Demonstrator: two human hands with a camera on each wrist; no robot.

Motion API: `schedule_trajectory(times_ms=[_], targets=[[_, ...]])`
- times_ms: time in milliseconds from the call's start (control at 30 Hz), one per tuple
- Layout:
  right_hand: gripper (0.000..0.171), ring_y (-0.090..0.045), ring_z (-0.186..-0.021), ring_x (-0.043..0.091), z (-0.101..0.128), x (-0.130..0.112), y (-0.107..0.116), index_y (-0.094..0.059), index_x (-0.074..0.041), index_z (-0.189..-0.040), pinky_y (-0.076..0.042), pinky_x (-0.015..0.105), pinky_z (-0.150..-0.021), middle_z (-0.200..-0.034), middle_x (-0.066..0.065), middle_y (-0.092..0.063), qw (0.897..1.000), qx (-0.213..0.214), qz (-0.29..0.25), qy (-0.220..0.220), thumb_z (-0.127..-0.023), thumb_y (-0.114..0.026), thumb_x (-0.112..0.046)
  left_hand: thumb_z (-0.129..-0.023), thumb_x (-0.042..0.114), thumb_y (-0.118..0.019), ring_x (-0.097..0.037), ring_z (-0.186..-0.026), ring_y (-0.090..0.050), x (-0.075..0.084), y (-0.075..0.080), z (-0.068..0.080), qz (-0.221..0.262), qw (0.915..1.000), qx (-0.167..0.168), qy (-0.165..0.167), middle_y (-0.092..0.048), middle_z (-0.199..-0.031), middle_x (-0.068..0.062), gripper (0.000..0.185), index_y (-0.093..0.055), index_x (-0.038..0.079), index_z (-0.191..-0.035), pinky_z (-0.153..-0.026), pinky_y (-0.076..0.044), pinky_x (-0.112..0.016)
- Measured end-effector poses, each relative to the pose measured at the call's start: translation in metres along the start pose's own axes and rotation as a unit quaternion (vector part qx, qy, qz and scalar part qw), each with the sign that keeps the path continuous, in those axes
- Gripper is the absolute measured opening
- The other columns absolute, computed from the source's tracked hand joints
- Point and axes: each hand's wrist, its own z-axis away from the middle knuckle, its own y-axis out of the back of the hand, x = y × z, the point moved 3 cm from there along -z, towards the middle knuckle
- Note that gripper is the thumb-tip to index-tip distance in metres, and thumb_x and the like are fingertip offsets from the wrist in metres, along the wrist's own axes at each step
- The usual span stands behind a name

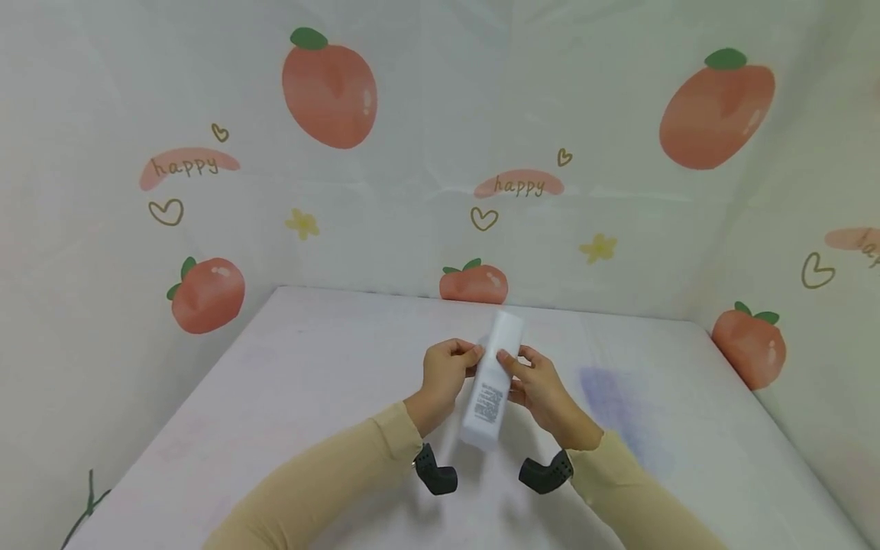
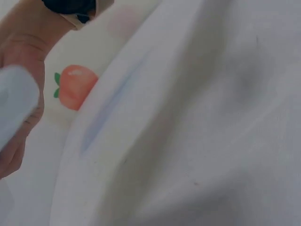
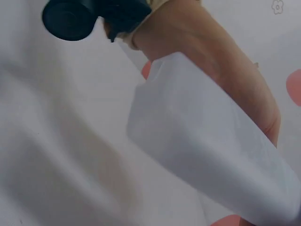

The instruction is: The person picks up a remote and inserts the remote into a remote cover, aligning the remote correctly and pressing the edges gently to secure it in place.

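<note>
Backdrop: a white cloth printed with orange-red fruits, hearts, small yellow flowers and the word "happy" hangs behind and to both sides of the desk, closing it in on three sides. The desk is covered in a pale sheet with a faint bluish stain toward its right edge.

Arms: two forearms in tan sleeves come in from the near edge and meet over the middle of the desk. A small black camera mount is strapped under each wrist.

Object: a tall white box, long and narrow, is held above the desk surface, roughly midway between the left and right edges. It is tilted, its upper end leaning toward the far edge and its lower end toward the near edge. A block of small dark print shows on the face turned upward.

Left hand: curled against the left side of the box near its upper half, fingers bent round its edge and gripping it.

Right hand: set against the right side of the box at the same height, thumb and fingers pinching it.

Wrist views: the right wrist view shows the box close up, with the other hand behind it; the left wrist view shows a blurred corner of the box against a hand, with the desk sheet filling most of the frame.
</note>
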Motion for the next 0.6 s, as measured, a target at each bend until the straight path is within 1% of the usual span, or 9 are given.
schedule_trajectory(times_ms=[167,300,367,433,533,567,600], targets=[[0.049,-0.067,-0.08,0.013,0.004,0.0,-0.003,-0.041,0.002,-0.133,-0.057,0.028,-0.075,-0.101,0.006,-0.062,1.0,0.006,0.022,0.0,-0.099,-0.057,-0.029,-0.09,0.011,-0.067,-0.014,-0.066,-0.062,0.006,-0.002,-0.008,-0.027,0.9993,0.0,0.024,-0.066,-0.085,-0.009,0.014,-0.068,-0.003,-0.089,-0.069,-0.057,-0.029],[0.05,-0.067,-0.084,0.014,0.006,0.0,-0.005,-0.039,0.002,-0.134,-0.057,0.032,-0.079,-0.106,0.01,-0.062,0.999,0.002,0.039,0.008,-0.099,-0.056,-0.029,-0.089,0.01,-0.068,-0.015,-0.066,-0.06,0.012,-0.003,-0.013,-0.048,0.9984,0.001,0.029,-0.064,-0.082,-0.008,0.014,-0.068,-0.004,-0.088,-0.066,-0.056,-0.028],[0.051,-0.067,-0.086,0.015,0.007,0.001,-0.004,-0.038,0.002,-0.135,-0.057,0.034,-0.082,-0.109,0.012,-0.061,0.999,0.004,0.046,0.008,-0.099,-0.055,-0.031,-0.089,0.011,-0.068,-0.014,-0.066,-0.059,0.012,-0.004,-0.016,-0.048,0.9981,-0.003,0.037,-0.063,-0.08,-0.008,0.015,-0.068,-0.004,-0.088,-0.064,-0.056,-0.027],[0.052,-0.067,-0.087,0.016,0.006,0.002,-0.002,-0.037,0.002,-0.136,-0.057,0.036,-0.083,-0.112,0.014,-0.059,0.999,0.01,0.048,0.005,-0.1,-0.054,-0.031,-0.089,0.011,-0.068,-0.013,-0.067,-0.059,0.008,-0.005,-0.018,-0.033,0.9975,-0.014,0.061,-0.062,-0.079,-0.006,0.014,-0.068,-0.003,-0.089,-0.063,-0.055,-0.024],[0.052,-0.067,-0.087,0.015,0.005,0.004,0.002,-0.036,0.0,-0.137,-0.057,0.035,-0.082,-0.112,0.013,-0.058,0.999,0.021,0.043,0.0,-0.1,-0.054,-0.031,-0.09,0.012,-0.069,-0.012,-0.069,-0.059,-0.001,-0.006,-0.017,0.017,0.9934,-0.04,0.106,-0.062,-0.081,-0.003,0.013,-0.067,-0.001,-0.092,-0.064,-0.054,-0.022],[0.051,-0.067,-0.086,0.015,0.004,0.004,0.003,-0.036,0.0,-0.138,-0.057,0.034,-0.08,-0.111,0.012,-0.059,0.999,0.024,0.041,0.0,-0.1,-0.054,-0.03,-0.09,0.012,-0.069,-0.011,-0.07,-0.06,-0.003,-0.006,-0.016,0.034,0.9916,-0.05,0.114,-0.062,-0.082,-0.003,0.013,-0.066,0.001,-0.094,-0.066,-0.054,-0.022],[0.05,-0.067,-0.085,0.014,0.003,0.003,0.004,-0.037,-0.001,-0.137,-0.057,0.033,-0.079,-0.109,0.01,-0.06,0.999,0.025,0.036,0.002,-0.1,-0.053,-0.03,-0.09,0.012,-0.068,-0.011,-0.071,-0.062,-0.006,-0.005,-0.015,0.044,0.9908,-0.062,0.112,-0.063,-0.083,-0.003,0.012,-0.065,0.002,-0.097,-0.068,-0.055,-0.023]])
